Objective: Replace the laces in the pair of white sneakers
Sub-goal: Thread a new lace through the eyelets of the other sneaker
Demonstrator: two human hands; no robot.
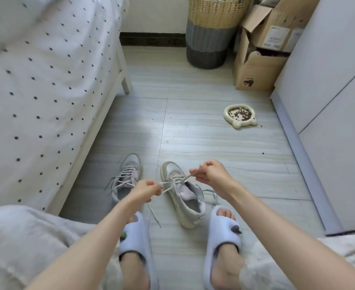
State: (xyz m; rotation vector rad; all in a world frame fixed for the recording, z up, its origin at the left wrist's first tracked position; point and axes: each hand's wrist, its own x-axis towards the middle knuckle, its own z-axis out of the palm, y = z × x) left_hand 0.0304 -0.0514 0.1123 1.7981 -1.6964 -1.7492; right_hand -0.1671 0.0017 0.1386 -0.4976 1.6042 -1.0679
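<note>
Sneakers sit on the floor [193, 132] by my feet: the left sneaker [128, 176] looks fully laced, the right sneaker [185, 195] only partly. My left hand [145, 190] and right hand [210, 173] each pinch one end of its lace [176, 182], fingers closed on it. I judge unlacing barely begun. Bed [36, 91], food bowl [240, 116], basket [212, 32] and boxes [262, 49] stand clear.

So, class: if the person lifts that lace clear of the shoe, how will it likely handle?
Probably floppy: the lace runs straight only between the left hand and right hand, while its loose end lies curved on the floor. Likely very light, being thin and flat. It may snag rather than slide, since it is threaded through the right shoe.
</note>
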